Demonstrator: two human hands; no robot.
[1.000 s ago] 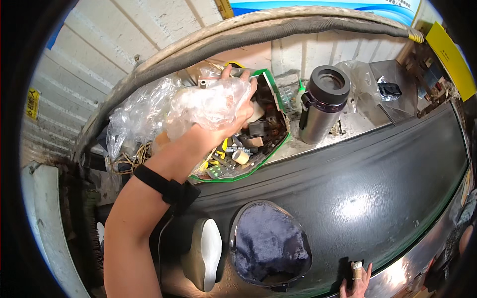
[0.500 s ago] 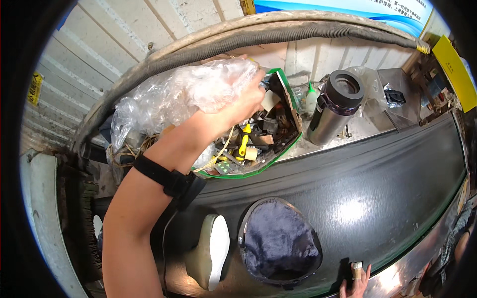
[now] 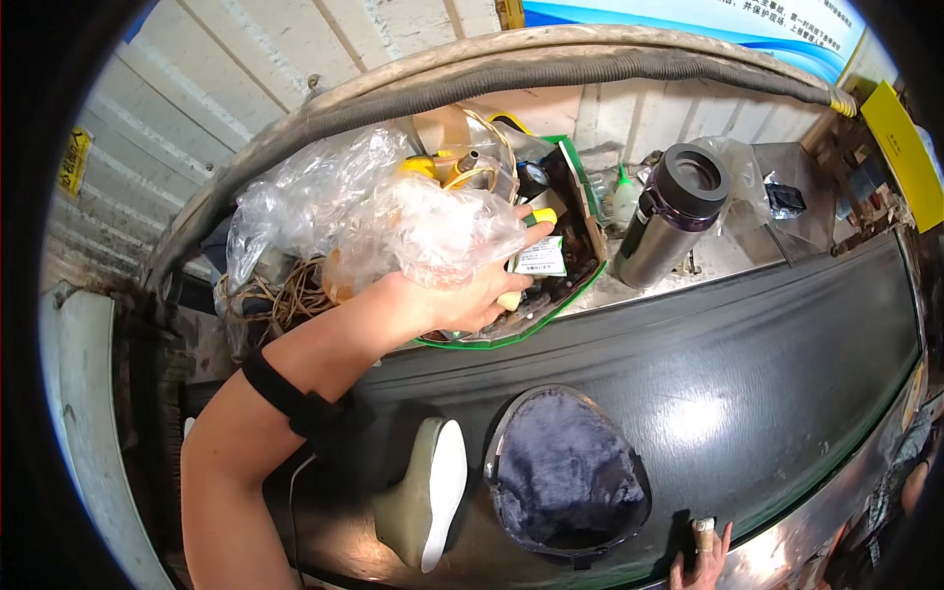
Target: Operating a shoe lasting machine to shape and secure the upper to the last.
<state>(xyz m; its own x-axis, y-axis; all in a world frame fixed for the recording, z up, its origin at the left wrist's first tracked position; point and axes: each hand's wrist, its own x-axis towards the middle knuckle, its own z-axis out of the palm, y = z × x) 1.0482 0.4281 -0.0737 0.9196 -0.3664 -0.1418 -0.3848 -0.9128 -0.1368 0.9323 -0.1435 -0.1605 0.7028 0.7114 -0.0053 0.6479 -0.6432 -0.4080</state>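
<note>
My left hand reaches into a green-edged box of mixed small items. Its fingers are spread over the contents, and a crumpled clear plastic bag lies over the back of the hand. By its fingertips are a white printed packet and a yellow-and-green handle. What lies beneath the palm is hidden. At the lower right, my right hand rests open on the belt's near edge, one finger wrapped in a pale covering. An olive shoe with a white sole lies on its side.
The black belt carries a rounded item lined with dark plush. Behind it stand a steel flask and a green-tipped bottle. A ribbed hose arches overhead. Tangled twine lies left of the box.
My left hand has let go of the plastic bag and moved down into the box. The bag has sagged toward me, uncovering yellow items behind it. My right hand has stayed put.
</note>
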